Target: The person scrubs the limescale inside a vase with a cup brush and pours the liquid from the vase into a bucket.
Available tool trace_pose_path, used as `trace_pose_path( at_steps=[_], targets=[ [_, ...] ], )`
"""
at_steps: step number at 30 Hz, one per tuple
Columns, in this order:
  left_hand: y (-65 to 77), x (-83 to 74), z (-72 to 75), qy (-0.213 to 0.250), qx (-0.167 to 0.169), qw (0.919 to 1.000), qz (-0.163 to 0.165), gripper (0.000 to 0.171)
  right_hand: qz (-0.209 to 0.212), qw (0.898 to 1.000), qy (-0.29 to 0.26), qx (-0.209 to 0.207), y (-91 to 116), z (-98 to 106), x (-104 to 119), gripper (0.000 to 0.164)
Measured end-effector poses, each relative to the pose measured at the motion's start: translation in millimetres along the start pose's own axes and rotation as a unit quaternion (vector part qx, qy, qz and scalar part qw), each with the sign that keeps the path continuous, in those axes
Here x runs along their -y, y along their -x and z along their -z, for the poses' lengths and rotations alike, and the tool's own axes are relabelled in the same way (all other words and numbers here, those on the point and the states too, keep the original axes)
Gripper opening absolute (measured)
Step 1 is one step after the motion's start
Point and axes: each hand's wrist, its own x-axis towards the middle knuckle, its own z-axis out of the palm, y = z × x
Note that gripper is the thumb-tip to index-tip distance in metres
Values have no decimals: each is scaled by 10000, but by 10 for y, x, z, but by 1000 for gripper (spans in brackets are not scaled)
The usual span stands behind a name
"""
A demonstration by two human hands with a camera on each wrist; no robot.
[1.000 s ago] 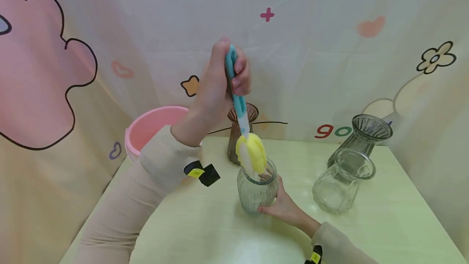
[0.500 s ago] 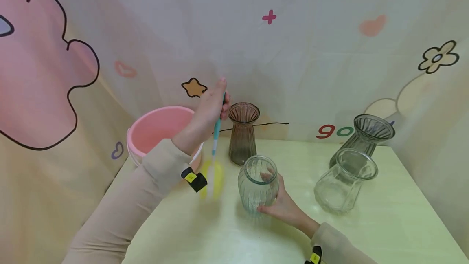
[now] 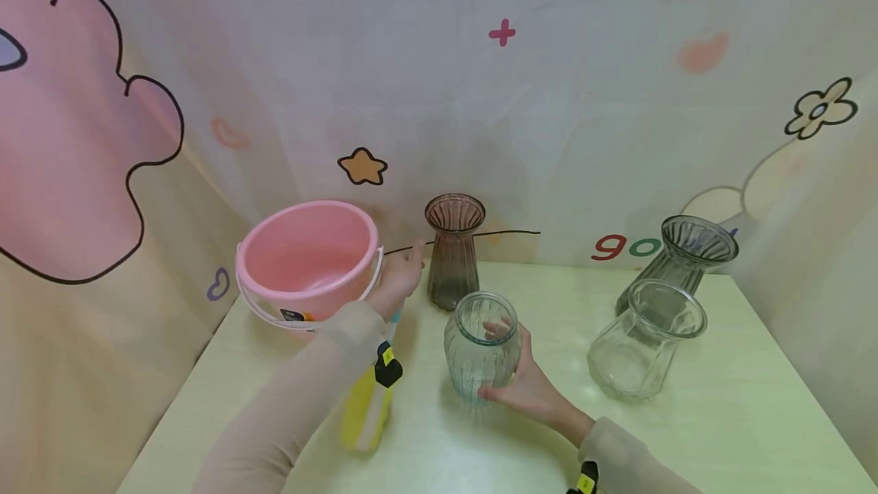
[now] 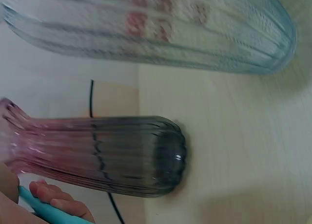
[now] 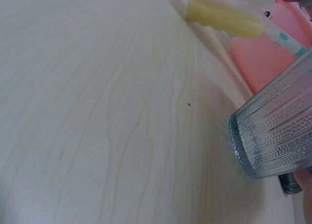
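My left hand [image 3: 399, 277] grips the turquoise handle [image 4: 56, 214] of a sponge bottle brush, beside the pink bucket. The yellow sponge head [image 3: 365, 414] hangs low, close over the table, and my wrist and sleeve hide part of the shaft. With my right hand [image 3: 531, 387] I hold a ribbed clear glass jar [image 3: 469, 364] round its right side, thumb in front and fingers behind. The jar stands upright, its wide mouth facing up. In the right wrist view the sponge head [image 5: 224, 15] shows to one side of the jar [image 5: 278, 126].
The pink bucket [image 3: 366, 269] with a white handle stands at the back left. A brownish-pink fluted vase [image 3: 454, 265] is behind the jar. To the right, a clear faceted vase [image 3: 627, 360] stands before a tilted grey vase [image 3: 661, 273]. A printed curtain hangs behind the table [image 3: 741, 418].
The brush has come out of the jar's mouth and moved left and down with my left hand, now next to the bucket. My right hand and the jar have hardly moved.
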Motion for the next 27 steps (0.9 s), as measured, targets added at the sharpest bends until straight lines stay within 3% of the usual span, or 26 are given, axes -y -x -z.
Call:
trace_pose_path(
  at_steps=[2, 6, 12, 15, 18, 21, 27],
  targets=[
    [-57, 56, -52, -268, -162, 9994, 151, 56, 0, 10000, 13, 14, 9, 2, 77, 109],
    [-187, 158, -151, -365, -286, 9983, 357, 52, -53, 9999, 90, 32, 10, 5, 174, 110],
    [-397, 354, -237, -807, -24, 9952, 555, 53, -19, 10000, 21, 56, -6, 13, 168, 112],
    [-450, 423, -238, -1457, 17, 9886, 381, 33, 29, 9999, -69, 92, -16, 18, 141, 112],
    [-496, 493, -257, -2142, -53, 9766, 198, 11, 59, 9998, -139, 112, -21, 23, 121, 111],
    [-522, 574, -300, -2481, -200, 9683, 182, 16, 67, 9999, -74, 109, -23, 29, 121, 111],
    [-571, 761, -445, -2648, -657, 9615, 329, 21, 104, 9999, 8, 103, -23, 36, 136, 111]
  ],
)
